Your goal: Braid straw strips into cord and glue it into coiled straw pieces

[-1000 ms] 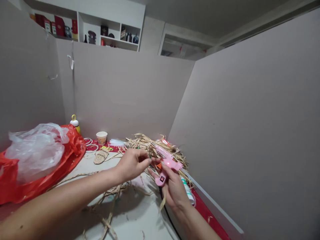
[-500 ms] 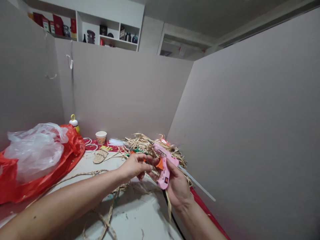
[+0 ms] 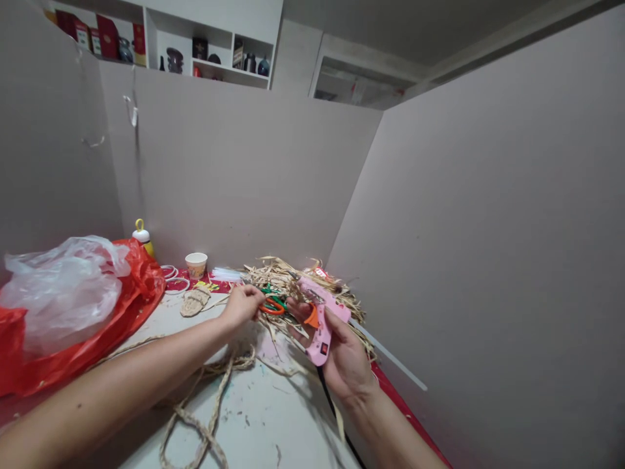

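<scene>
In my right hand (image 3: 349,355) is a pink hot glue gun (image 3: 321,335) with an orange trigger, its nozzle pointing up and away. A long translucent glue stick (image 3: 390,357) sticks out of its rear, and a black cord hangs from the handle. My left hand (image 3: 245,305) has its fingers pinched together beside scissors with orange handles (image 3: 274,311); whether anything is between the fingertips is hidden. Behind both hands lies a heap of dry straw-like strips (image 3: 278,270). Under my left forearm runs a braided straw cord (image 3: 215,410).
At left lie a red plastic bag (image 3: 141,273) and a clear bag (image 3: 68,286). A paper cup (image 3: 196,266), a woven straw sole (image 3: 195,302), glue sticks (image 3: 227,275) and a yellow-white bottle (image 3: 142,238) stand or lie farther back. Grey panels (image 3: 234,156) enclose the table.
My left hand has moved left, away from the glue gun, and its fingers have come together. The orange scissor handles now show. My right hand keeps the glue gun almost in place.
</scene>
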Demonstrator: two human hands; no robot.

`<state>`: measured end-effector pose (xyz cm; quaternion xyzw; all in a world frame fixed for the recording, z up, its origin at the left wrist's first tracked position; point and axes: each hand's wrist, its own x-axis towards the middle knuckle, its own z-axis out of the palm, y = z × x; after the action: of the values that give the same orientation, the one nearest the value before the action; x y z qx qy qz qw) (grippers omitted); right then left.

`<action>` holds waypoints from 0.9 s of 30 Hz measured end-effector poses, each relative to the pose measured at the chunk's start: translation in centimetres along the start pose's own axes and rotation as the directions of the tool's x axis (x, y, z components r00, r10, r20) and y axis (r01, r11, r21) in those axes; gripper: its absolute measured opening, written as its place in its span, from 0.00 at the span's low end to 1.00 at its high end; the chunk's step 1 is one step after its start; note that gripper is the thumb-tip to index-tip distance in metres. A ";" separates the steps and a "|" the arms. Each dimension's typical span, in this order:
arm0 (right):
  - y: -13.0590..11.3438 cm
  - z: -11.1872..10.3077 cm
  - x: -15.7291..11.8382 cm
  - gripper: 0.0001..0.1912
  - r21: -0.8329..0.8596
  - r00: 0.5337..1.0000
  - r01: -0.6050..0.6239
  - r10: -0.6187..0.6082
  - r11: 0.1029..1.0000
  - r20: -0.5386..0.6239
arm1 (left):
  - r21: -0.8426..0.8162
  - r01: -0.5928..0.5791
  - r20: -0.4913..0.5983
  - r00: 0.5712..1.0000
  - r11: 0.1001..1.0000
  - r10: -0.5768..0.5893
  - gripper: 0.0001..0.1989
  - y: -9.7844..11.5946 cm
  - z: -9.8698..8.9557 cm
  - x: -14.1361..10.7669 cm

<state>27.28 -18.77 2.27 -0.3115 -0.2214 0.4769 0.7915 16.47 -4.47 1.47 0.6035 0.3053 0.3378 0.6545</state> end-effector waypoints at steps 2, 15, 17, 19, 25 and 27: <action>0.0 -0.2 0.2 0.21 -0.009 0.999 0.016 -0.016 1.000 -0.031 | -0.034 -0.035 -0.043 0.999 0.999 0.034 0.07 0.2 -0.5 0.3; 1.9 -1.6 1.1 0.14 -0.037 0.997 0.018 -0.020 0.999 -0.078 | -0.106 -0.072 0.238 0.967 0.992 0.096 0.18 1.1 1.8 -2.0; 1.7 -1.9 1.4 0.13 -0.050 0.994 0.036 -0.041 0.998 -0.105 | -0.100 -0.066 0.216 0.972 0.993 0.087 0.18 0.9 1.0 -1.7; 1.5 -2.2 1.7 0.12 -0.067 0.990 0.051 -0.060 0.996 -0.129 | -0.093 -0.054 0.171 0.983 0.994 0.069 0.17 0.8 0.0 -1.3; 1.8 -2.5 1.9 0.13 -0.110 0.980 0.097 -0.115 0.989 -0.162 | -0.076 -0.015 0.094 0.995 0.997 0.022 0.18 0.7 -1.0 -0.9; 2.2 -2.4 1.8 0.14 -0.147 0.982 0.109 -0.130 0.983 -0.141 | -0.069 -0.014 0.133 0.991 0.997 0.023 0.19 0.7 0.1 -1.4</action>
<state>28.28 -17.06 -0.93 -0.3869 -0.2124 0.3873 0.8095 15.65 -5.64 2.19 0.6048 0.2436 0.3131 0.6906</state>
